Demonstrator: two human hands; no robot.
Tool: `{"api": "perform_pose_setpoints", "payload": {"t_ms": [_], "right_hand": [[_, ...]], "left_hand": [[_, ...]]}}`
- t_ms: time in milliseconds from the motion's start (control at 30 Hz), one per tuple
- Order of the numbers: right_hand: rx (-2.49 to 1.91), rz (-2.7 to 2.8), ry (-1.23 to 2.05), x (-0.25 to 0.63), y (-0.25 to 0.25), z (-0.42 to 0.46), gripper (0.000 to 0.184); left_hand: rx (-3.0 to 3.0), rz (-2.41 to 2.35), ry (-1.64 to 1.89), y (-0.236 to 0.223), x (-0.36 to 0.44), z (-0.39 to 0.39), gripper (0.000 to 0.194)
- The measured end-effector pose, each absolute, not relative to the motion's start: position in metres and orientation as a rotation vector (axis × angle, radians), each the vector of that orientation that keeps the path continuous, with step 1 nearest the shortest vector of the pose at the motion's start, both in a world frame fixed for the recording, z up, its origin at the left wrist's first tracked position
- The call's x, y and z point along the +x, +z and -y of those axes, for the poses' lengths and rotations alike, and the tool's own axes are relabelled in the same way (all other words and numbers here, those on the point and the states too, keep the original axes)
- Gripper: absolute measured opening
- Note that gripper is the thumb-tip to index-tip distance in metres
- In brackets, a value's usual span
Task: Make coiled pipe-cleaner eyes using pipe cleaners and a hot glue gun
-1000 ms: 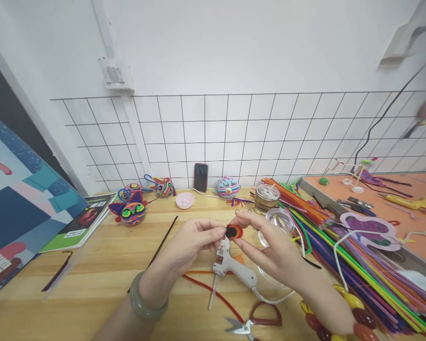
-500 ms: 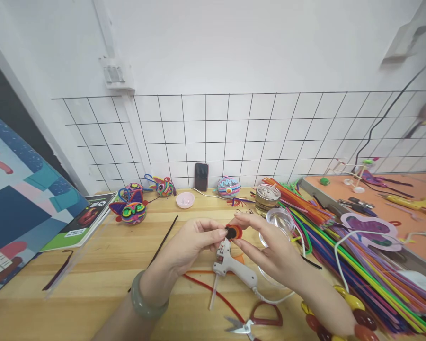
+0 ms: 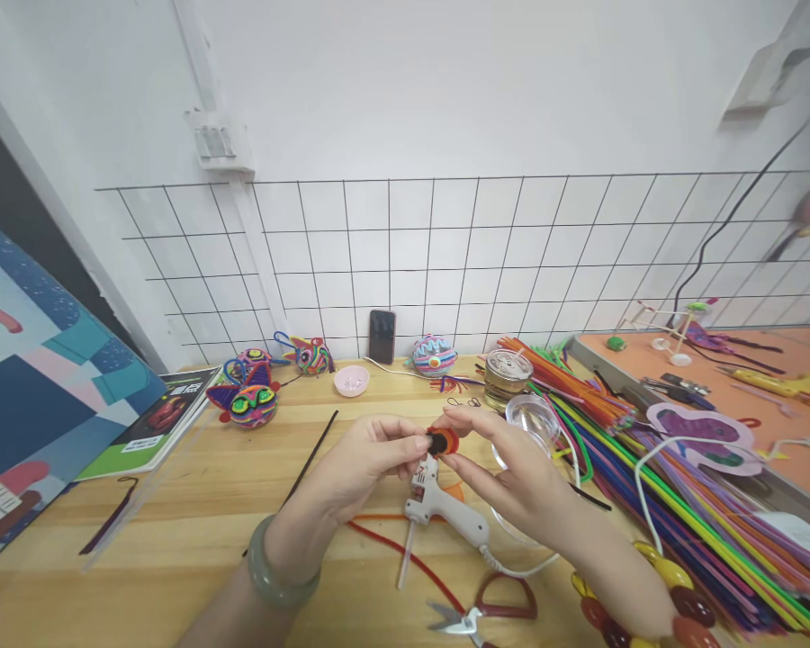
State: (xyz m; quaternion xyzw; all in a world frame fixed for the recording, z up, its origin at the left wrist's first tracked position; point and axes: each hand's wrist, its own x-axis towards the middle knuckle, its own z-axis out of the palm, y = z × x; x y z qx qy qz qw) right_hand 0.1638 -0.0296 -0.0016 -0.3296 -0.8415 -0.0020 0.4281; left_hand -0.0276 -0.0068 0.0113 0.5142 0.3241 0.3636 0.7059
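Observation:
Between my hands is a small coil of pipe cleaner [image 3: 445,441], black in the middle with orange and red around it. My left hand [image 3: 384,450] pinches its left side between thumb and fingers. The fingers of my right hand [image 3: 496,454] curve round its right edge, one at the top and one below. Under the coil a white hot glue gun [image 3: 445,511] lies on the table, its clear glue stick pointing toward me. Red-handled scissors [image 3: 469,621] lie nearer, beside a red pipe cleaner [image 3: 418,558].
Long colourful pipe cleaners [image 3: 675,504] cover the right side. A glass jar [image 3: 506,378], clear dish [image 3: 532,421], pink bowl [image 3: 352,381] and phone [image 3: 382,337] stand behind. Colourful wound ornaments [image 3: 253,405] sit at the left near a magazine [image 3: 155,418]. A black pipe cleaner [image 3: 314,454] lies by my left arm.
The view has shifted very slightly. My hands keep the same hold on the coil, and nothing else has visibly moved.

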Motion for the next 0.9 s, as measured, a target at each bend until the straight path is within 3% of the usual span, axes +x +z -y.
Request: {"api": "perform_pose_setpoints", "payload": {"t_ms": [900], "right_hand": [[-0.819,2.123,0.043,0.1644,-0.0021,0.0276,0.041]], "left_hand": [[1.136,-0.742,0.822,0.0109,-0.0270,0.0059,0.016]]}}
